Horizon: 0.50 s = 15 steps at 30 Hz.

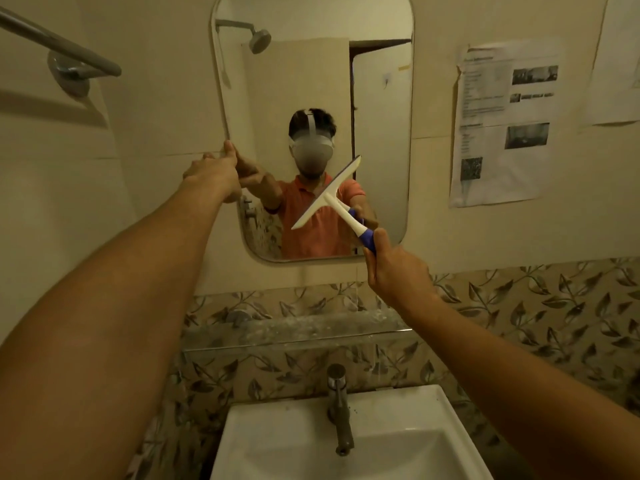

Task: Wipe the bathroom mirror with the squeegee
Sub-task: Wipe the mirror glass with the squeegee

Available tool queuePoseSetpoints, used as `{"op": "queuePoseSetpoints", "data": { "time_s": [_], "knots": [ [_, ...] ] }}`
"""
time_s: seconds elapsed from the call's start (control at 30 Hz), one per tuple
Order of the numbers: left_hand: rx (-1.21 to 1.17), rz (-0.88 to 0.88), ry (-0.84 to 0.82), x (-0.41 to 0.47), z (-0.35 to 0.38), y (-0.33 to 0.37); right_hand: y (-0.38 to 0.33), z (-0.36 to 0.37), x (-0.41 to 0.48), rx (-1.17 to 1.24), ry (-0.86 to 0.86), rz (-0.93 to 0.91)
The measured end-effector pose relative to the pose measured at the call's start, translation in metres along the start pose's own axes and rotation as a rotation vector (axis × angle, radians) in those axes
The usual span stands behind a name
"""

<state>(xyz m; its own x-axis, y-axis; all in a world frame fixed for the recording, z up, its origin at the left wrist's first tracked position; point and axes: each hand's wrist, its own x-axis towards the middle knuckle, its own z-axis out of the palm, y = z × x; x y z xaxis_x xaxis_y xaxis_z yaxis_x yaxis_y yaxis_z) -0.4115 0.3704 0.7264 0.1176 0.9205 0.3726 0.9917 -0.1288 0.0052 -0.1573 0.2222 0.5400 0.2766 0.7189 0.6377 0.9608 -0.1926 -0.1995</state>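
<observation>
The right hand (394, 271) is closed around the blue grip at the end of a white plastic squeegee (332, 195), thumb laid along the handle and pointing up towards the blade. The right arm reaches in from the lower right, wrist raised. The squeegee's long blade lies on a slant, upper end to the right and lower end to the left, over the lower middle of the rounded rectangular wall mirror (311, 81); whether its edge touches the glass cannot be told. The left hand (214, 168) holds the mirror's left edge about halfway up, thumb upright against the rim and fingers curled at the edge, with the left arm stretched out straight from the lower left. Below the mirror a clear glass shelf (294, 334) runs across leaf-patterned tiles (519, 306), above a metal tap (341, 410) and a white ceramic sink (415, 445). A grey towel rail (59, 43) is fixed at the upper left, and printed paper sheets (502, 123) hang on the wall to the right.
</observation>
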Motion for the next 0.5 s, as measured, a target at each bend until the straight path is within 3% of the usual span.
{"op": "queuePoseSetpoints", "data": {
  "time_s": [0.5],
  "knots": [
    [-0.018,-0.009,0.046,-0.001,0.008,0.003,0.044,0.031,-0.032,0.027,-0.022,0.068]
  ]
}}
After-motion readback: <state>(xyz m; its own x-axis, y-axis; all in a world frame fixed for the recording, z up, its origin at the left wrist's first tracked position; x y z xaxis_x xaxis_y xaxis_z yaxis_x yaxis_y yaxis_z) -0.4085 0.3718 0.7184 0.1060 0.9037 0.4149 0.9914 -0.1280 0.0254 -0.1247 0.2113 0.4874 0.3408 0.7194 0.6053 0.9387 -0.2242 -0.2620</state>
